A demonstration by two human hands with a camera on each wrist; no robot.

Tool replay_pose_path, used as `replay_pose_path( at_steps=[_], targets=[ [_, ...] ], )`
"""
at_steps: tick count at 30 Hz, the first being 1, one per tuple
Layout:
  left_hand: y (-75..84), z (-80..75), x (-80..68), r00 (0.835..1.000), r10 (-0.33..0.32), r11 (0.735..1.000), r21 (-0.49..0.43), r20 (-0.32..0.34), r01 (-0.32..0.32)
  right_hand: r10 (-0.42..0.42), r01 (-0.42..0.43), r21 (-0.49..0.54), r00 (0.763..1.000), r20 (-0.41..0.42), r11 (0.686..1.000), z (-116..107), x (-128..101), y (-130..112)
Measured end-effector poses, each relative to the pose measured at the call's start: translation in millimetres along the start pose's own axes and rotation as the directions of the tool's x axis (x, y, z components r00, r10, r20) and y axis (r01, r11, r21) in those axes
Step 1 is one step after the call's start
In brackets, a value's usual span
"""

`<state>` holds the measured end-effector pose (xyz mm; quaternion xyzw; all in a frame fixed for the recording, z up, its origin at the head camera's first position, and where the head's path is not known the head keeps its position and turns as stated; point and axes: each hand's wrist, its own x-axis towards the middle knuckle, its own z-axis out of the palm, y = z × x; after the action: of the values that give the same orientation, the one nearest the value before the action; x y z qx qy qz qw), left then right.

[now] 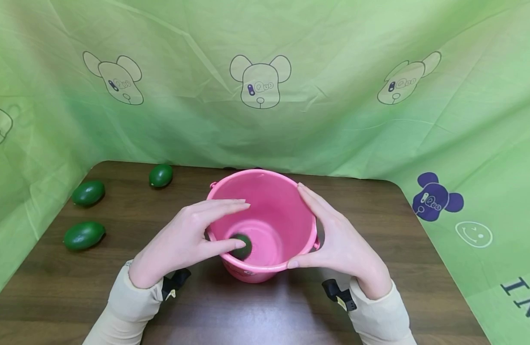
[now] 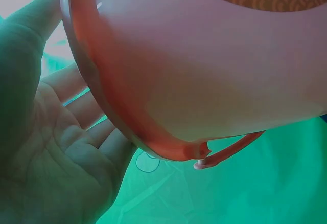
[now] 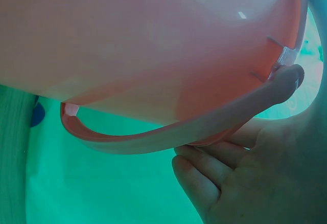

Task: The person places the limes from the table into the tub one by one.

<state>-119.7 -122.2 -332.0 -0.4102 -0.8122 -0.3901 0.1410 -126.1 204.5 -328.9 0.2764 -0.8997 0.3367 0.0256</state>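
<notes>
A pink bucket stands upright on the table, its mouth facing the head camera. Inside, low on the left, lies a dark green oval fruit, partly covered by my left thumb. My left hand reaches over the bucket's left rim, thumb and fingers spread apart and fairly straight. Along the right rim, my right hand has its fingertips at the back and thumb at the front, spread wide. In the right wrist view, the bucket's handle hangs beside the right fingers.
Three glossy green oval fruits lie on the table's left side: one at the front, one behind it, and one near the back edge. A green printed cloth hangs behind and around the brown wooden table.
</notes>
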Motion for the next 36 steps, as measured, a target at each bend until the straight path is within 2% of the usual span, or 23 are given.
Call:
replay_pose_path(
  at_steps=[9, 36],
  targets=[
    [0.9, -0.8, -1.0, 1.0, -0.024, 1.0, -0.012, 0.019, 0.024, 0.008, -0.008, 0.006, 1.0, 0.003, 1.0, -0.4, -0.8, -0.8],
    [1.0, -0.6, -1.3, 1.0, 0.012, 1.0, 0.003, -0.004, -0.012, -0.016, 0.016, -0.006, 1.0, -0.006, 1.0, 1.0, -0.8, 0.2]
  ],
)
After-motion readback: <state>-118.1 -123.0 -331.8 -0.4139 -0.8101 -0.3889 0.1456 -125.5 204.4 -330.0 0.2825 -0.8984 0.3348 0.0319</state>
